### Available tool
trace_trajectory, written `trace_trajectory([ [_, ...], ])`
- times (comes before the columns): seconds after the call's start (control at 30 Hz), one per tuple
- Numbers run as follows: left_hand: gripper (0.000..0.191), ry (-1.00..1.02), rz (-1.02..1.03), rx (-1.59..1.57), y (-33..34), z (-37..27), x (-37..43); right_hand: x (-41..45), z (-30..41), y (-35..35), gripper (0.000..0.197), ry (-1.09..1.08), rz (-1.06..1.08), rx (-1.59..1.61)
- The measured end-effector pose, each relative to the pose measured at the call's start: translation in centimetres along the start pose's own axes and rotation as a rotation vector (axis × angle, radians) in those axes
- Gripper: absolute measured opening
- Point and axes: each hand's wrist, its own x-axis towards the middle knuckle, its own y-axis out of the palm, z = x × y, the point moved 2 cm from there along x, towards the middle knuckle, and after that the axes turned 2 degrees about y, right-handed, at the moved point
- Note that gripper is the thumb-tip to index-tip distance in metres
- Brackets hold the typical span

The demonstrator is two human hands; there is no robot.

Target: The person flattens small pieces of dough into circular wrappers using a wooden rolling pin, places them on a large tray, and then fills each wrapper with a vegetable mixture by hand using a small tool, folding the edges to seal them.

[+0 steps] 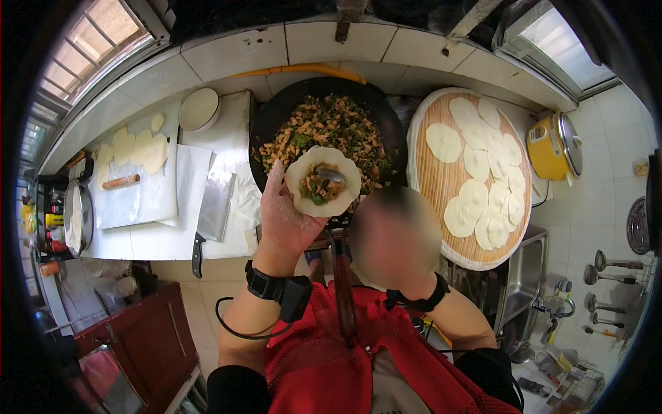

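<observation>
My left hand (289, 222) holds up a round dough wrapper (323, 207) over the near edge of a black wok (266, 173). A mound of chopped filling (314, 187) lies in the middle of the wrapper. The bowl of a metal spoon (331, 174) rests on that filling, and its handle runs towards my right hand (398, 243). Most of my right hand is blurred out, so its fingers are hidden. More chopped filling with green bits (331, 121) fills the wok. The wok's long handle (342, 290) points at my body.
At right, a round woven board (434, 207) bears many flat dough pieces (473, 199), beside a yellow cooker (551, 147). Leftwards lie a cleaver (217, 207), a white cutting board (155, 207) with dough rounds (132, 147), a rolling pin (121, 181) and a white bowl (199, 109).
</observation>
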Motion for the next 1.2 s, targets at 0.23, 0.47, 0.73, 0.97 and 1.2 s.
trace_trajectory([
  [0.23, 0.062, 0.058, -0.048, 0.052, 0.0, -1.3, -1.3, -1.3, -2.0, -0.3, 0.037, 0.135, -0.054, 0.037],
  [0.47, 0.060, 0.053, -0.125, 0.085, 0.9, -1.8, -2.8, -4.6, -4.3, 4.9, 0.032, 0.163, 0.089, -0.111],
  [0.73, 0.063, 0.036, -0.083, 0.094, 3.4, -0.4, -4.7, -1.2, 0.0, -1.3, 0.039, 0.149, -0.070, 0.324],
  [0.97, 0.062, 0.086, -0.145, 0.078, 5.7, 1.3, -5.9, 0.8, 2.4, -2.8, 0.033, 0.128, -0.261, 0.527],
  [1.2, 0.066, 0.118, -0.140, 0.079, 6.9, 2.4, -6.5, 0.5, 2.1, -1.6, 0.020, 0.349, -0.372, 0.968],
])
